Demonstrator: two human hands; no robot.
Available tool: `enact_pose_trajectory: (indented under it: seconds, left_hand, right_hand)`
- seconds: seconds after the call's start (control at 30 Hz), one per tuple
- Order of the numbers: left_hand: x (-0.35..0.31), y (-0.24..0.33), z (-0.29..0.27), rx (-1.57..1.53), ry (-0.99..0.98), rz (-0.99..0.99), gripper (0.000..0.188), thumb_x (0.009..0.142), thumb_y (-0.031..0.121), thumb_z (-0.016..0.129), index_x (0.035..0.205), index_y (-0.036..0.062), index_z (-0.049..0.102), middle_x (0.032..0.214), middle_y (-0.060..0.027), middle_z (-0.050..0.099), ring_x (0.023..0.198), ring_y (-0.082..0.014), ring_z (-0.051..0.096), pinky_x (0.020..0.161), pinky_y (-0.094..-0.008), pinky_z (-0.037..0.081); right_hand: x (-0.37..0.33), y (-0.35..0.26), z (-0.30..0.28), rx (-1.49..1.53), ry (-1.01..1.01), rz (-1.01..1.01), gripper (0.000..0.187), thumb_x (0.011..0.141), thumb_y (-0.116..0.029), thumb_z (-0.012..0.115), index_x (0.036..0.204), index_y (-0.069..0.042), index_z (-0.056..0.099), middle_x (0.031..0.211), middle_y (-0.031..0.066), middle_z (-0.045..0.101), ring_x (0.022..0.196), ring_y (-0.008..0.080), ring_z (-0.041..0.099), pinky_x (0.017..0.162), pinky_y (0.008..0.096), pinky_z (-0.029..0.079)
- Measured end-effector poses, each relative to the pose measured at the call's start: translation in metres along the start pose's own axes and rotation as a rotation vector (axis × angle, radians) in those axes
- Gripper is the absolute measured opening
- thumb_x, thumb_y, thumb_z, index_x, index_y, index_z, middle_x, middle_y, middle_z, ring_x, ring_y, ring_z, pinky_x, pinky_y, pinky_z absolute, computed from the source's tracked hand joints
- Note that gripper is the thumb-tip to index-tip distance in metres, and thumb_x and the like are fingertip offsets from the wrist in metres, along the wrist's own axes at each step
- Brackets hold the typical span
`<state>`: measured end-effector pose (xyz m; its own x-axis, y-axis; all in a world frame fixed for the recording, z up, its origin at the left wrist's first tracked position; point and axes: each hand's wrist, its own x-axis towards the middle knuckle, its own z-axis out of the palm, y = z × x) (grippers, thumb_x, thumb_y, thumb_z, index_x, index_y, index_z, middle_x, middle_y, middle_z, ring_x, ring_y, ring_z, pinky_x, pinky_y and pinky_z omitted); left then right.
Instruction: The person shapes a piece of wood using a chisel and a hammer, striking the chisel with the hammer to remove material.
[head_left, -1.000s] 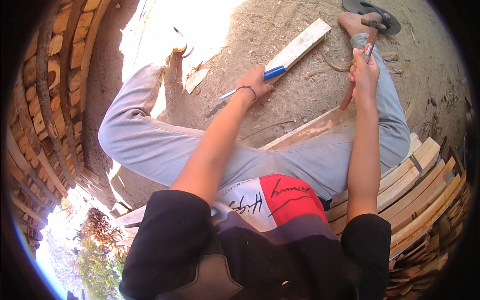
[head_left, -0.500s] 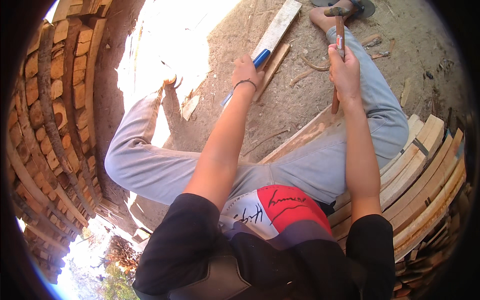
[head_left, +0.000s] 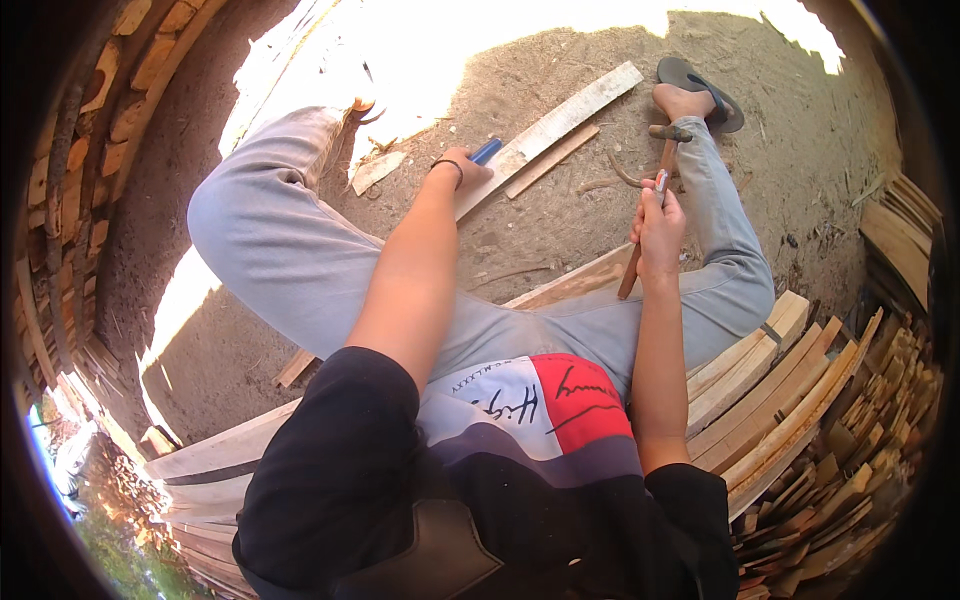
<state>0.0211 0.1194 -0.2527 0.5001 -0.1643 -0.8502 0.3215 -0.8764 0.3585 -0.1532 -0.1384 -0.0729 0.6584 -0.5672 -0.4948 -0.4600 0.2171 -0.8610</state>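
the left hand [head_left: 468, 168] is closed around a blue handle [head_left: 487, 151], whose rounded far end pokes out beyond the fingers; the rest of that tool is hidden. this hand lies against the left side of a long pale plank [head_left: 568, 112], toward its near end, though whether its grip also takes in the wood cannot be told. the plank lies slantwise on the dirt ground [head_left: 520, 240], reaching far and right, with a narrower wooden strip [head_left: 552, 162] just beside it on the right. the right hand [head_left: 660, 235] has its grip wrapped round the wooden shaft of a hammer [head_left: 668, 155], held with the head at the far end, in front of the right shin, and the butt pointing near and left. a flat wood scrap [head_left: 378, 172] lies left of the left hand, and a curved stick [head_left: 622, 170] lies left of the hammer. between the bent, spread legs, another board [head_left: 565, 283] runs beneath the right thigh. stacked timber [head_left: 755, 365] stands on the near right, and a dark sandal [head_left: 728, 112] is on the right foot.
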Motion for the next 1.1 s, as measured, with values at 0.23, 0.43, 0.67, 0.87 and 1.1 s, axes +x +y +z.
enact_pose_trajectory:
  seconds: [0.23,0.43,0.67,0.87,1.1]
  left_hand:
    - [0.000,0.005,0.001,0.180,-0.070,-0.012,0.059,0.080,0.036,0.080,0.132,0.0110,0.069,0.120,-0.0133,0.072,0.108,-0.0264,0.070,0.096,-0.0396,0.054]
    - [-0.010,-0.001,-0.008,0.097,-0.103,0.017,0.054,0.083,0.038,0.080,0.129,0.0114,0.070,0.105,-0.0114,0.073,0.089,-0.0217,0.070,0.081,-0.0383,0.055]
    - [-0.009,0.022,-0.029,-0.315,0.055,0.032,0.047,0.087,0.047,0.076,0.108,0.0056,0.071,0.085,-0.0039,0.067,0.062,-0.0116,0.059,0.056,-0.0308,0.046]
    - [-0.009,0.088,-0.059,-0.813,0.151,0.325,0.042,0.092,0.047,0.074,0.100,0.0068,0.064,0.069,0.0024,0.052,0.062,-0.0100,0.059,0.056,-0.0277,0.049]
    - [0.022,0.167,-0.036,-0.297,-0.083,0.580,0.052,0.090,0.053,0.075,0.080,0.0022,0.066,0.066,-0.0059,0.062,0.054,-0.0139,0.062,0.048,-0.0294,0.050]
  right_hand:
    - [-0.034,-0.023,0.019,0.109,0.023,-0.021,0.022,0.104,-0.014,0.056,0.122,-0.002,0.057,0.076,-0.0047,0.047,0.051,0.0007,0.039,0.043,0.0207,0.036]
    - [-0.038,-0.035,0.031,0.156,-0.015,-0.035,0.023,0.104,-0.014,0.056,0.124,-0.002,0.056,0.077,-0.0052,0.047,0.052,0.0000,0.039,0.043,0.0195,0.036]
    - [-0.024,-0.019,0.021,0.089,-0.067,-0.004,0.026,0.103,-0.014,0.058,0.125,0.000,0.057,0.076,-0.0057,0.049,0.052,-0.0004,0.040,0.042,0.0198,0.034]
    - [0.007,-0.016,0.019,0.115,-0.072,0.031,0.029,0.103,-0.014,0.058,0.127,0.001,0.057,0.076,-0.0062,0.048,0.054,0.0000,0.041,0.044,0.0196,0.035]
    - [0.023,-0.007,0.015,0.114,-0.038,0.068,0.030,0.103,-0.014,0.057,0.129,0.000,0.060,0.076,-0.0058,0.050,0.056,-0.0001,0.041,0.047,0.0192,0.035]
